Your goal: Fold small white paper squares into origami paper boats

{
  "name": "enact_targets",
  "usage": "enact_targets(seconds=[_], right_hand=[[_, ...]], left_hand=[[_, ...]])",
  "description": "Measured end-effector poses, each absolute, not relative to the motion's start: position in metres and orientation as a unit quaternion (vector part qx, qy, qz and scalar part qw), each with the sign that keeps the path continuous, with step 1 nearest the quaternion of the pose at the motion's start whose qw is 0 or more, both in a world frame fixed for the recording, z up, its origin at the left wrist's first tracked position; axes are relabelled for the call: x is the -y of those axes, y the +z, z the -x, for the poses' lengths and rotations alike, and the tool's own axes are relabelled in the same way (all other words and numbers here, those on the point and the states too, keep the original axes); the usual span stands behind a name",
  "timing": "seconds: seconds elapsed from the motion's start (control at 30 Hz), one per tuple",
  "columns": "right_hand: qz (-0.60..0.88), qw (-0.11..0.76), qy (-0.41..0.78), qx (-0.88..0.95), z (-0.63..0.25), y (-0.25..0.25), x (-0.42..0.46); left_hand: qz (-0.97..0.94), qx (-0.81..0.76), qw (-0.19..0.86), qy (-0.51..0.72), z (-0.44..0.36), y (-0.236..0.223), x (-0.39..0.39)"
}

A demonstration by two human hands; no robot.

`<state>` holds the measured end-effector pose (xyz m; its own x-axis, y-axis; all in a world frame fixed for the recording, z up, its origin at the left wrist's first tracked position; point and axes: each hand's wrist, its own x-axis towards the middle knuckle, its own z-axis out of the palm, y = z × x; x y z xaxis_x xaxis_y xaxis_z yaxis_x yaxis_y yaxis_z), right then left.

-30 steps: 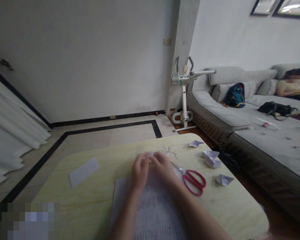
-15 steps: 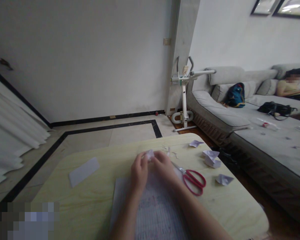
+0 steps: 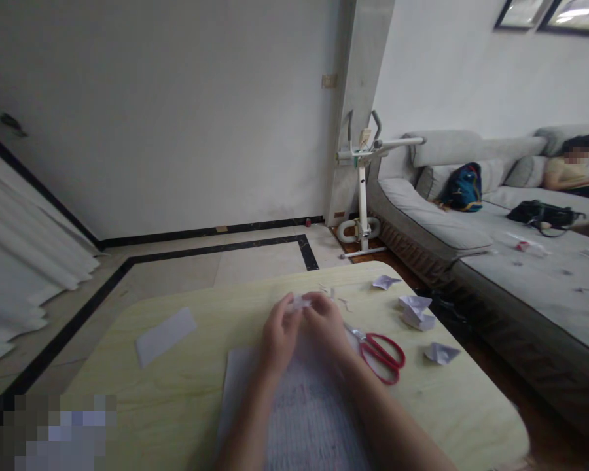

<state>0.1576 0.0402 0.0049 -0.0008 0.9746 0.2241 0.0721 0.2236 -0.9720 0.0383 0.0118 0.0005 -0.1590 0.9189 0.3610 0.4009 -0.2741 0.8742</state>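
Pinching small white paper piece [image 3: 300,303] between left hand [image 3: 279,330] and right hand [image 3: 326,322], fingertips drawn together on it, above pale wood-grain table [image 3: 167,412]. Red-handled metal scissors [image 3: 383,355] beside right hand.

A plain pale wall [image 3: 201,118] runs across the back, dim and greyish in soft, uneven light, with a dark baseboard [image 3: 177,235] along its foot and a switch plate [image 3: 329,81] near a marble-like pillar [image 3: 364,72]. The light tiled floor [image 3: 255,265] carries a black inlaid border [image 3: 216,249]. A white curtain [image 3: 24,261] hangs at the left. Beside the pillar stands a white exercise machine [image 3: 362,196]; to its right, a grey sectional sofa [image 3: 544,301] stretches along the right-hand wall [image 3: 461,72] beneath framed pictures [image 3: 576,16]. In front, a light wood-grained table [image 3: 167,405] has rounded corners
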Motion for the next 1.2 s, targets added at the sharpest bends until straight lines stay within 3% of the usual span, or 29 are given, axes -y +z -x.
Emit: enact_targets(seconds=[0.57,0.83,1.2], right_hand=[[0.426,0.528,0.495,0.543,-0.157,0.011,-0.036],[0.421,0.502,0.477,0.585,-0.161,0.012,-0.037],[0.403,0.455,0.454,0.652,-0.175,0.018,-0.042]], left_hand=[[-0.464,-0.534,0.416,0.572,-0.026,0.013,-0.014],[-0.422,-0.534,0.431,0.593,-0.023,0.012,-0.014],[-0.498,-0.516,0.466,0.519,-0.016,0.017,-0.016]])
